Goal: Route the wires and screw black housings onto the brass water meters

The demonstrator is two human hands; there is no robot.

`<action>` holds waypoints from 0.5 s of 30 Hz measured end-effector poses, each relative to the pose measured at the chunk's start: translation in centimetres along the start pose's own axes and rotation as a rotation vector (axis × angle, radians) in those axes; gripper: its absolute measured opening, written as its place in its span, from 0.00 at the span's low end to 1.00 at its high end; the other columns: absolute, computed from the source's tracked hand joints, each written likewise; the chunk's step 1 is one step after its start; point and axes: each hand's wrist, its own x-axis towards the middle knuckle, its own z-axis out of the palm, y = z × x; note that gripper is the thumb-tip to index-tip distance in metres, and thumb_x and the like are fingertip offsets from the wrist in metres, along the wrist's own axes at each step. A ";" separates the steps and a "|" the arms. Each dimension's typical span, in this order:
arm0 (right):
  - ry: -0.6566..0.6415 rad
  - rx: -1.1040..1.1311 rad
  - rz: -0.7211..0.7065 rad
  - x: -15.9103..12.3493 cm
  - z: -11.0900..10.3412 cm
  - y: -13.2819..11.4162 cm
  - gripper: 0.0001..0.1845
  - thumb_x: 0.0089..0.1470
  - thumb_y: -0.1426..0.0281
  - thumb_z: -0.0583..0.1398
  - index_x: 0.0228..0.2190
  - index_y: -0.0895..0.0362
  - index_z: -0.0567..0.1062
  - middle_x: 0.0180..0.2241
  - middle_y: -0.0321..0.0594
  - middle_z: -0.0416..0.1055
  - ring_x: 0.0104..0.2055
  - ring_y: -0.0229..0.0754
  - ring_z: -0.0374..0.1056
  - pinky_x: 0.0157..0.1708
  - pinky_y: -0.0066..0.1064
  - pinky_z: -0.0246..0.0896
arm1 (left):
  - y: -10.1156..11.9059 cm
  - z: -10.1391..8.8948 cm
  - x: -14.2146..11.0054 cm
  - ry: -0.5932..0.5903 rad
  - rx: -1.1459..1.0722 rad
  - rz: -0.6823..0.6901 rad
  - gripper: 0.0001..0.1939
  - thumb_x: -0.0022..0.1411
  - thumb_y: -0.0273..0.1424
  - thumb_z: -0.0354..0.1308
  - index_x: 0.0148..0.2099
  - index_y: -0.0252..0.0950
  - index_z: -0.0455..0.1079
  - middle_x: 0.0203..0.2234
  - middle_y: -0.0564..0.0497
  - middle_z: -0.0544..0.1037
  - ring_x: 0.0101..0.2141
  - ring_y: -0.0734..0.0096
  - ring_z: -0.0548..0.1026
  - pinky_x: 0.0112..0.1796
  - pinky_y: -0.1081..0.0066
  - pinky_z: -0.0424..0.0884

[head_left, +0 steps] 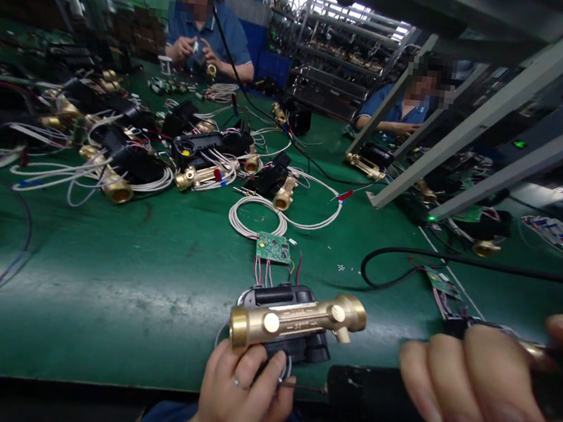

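My left hand (236, 397) is closed on a brass pipe fitting (295, 320) fixed to a black plastic housing (277, 296), held at the near edge of the green table (142, 290). Thin red and white wires run from the housing up to a small green circuit board (273, 248) lying on the table. My right hand (489, 387) is wrapped round the black handle of a power tool (372, 402); its thin tip points left toward the underside of the housing, close to my left fingers.
Several more brass-and-black units with white cable coils (261, 215) lie across the table's far half. A black cable (407, 258) loops at right. A grey metal frame (471, 130) slants overhead at right. Two people in blue shirts work at the far side.
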 end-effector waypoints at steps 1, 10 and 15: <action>-0.003 0.004 0.003 0.0 0.1 0.1 0.15 0.57 0.64 0.59 0.47 0.38 0.67 0.15 0.29 0.54 0.11 0.36 0.52 0.11 0.33 0.50 | 0.1 0.0 0.0 0.001 0.005 -0.003 0.06 0.58 0.26 0.57 0.38 0.38 0.74 0.28 0.51 0.74 0.32 0.69 0.72 0.40 0.66 0.68; 0.033 0.021 0.005 0.1 0.0 -0.2 0.16 0.56 0.60 0.62 0.46 0.37 0.68 0.14 0.27 0.54 0.11 0.35 0.51 0.12 0.34 0.52 | 0.2 -0.4 0.2 -0.018 -0.020 0.002 0.09 0.58 0.22 0.55 0.38 0.36 0.75 0.29 0.49 0.74 0.34 0.68 0.71 0.41 0.66 0.68; 0.192 -0.032 0.011 0.0 0.6 -0.4 0.18 0.50 0.59 0.67 0.43 0.40 0.71 0.14 0.27 0.52 0.11 0.34 0.42 0.10 0.34 0.49 | 0.1 -0.3 0.1 -0.013 -0.015 0.003 0.09 0.60 0.23 0.54 0.38 0.36 0.74 0.29 0.49 0.73 0.33 0.68 0.70 0.41 0.66 0.66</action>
